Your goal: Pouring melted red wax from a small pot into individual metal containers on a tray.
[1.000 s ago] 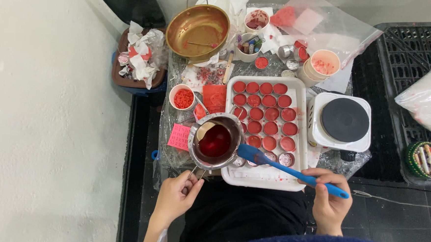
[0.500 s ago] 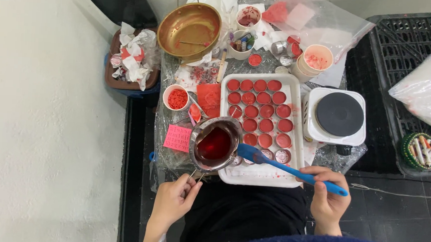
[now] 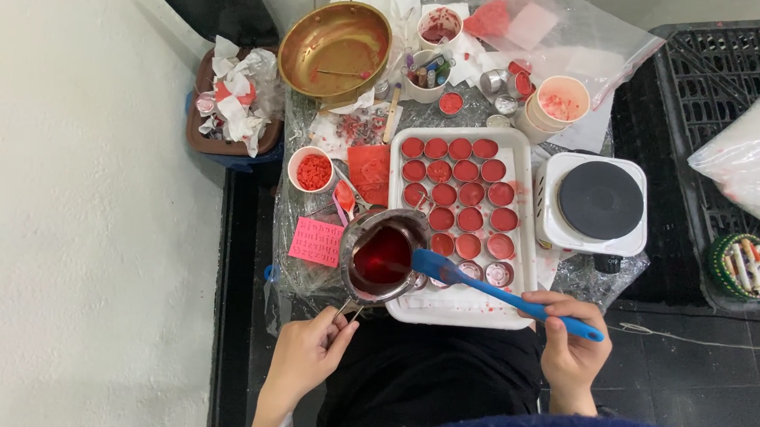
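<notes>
My left hand (image 3: 308,353) grips the thin wire handle of a small metal pot (image 3: 384,257) holding dark red liquid, held at the front left corner of a white tray (image 3: 524,247). My right hand (image 3: 574,347) holds a blue spatula (image 3: 489,288) whose blade rests at the pot's rim. The tray carries several small round tins (image 3: 455,194) filled with red wax; two tins nearest the pot look unfilled.
A white single hot plate (image 3: 597,203) stands right of the tray. Behind are a brass pan (image 3: 335,40), paper cups, a cup of red pellets (image 3: 312,170), a plastic bag (image 3: 563,32) and a pink card (image 3: 316,241). A black crate (image 3: 733,85) lies at right.
The view has shifted slightly. The pot, spatula and both hands stay in nearly the same pose at the tray's front left corner.
</notes>
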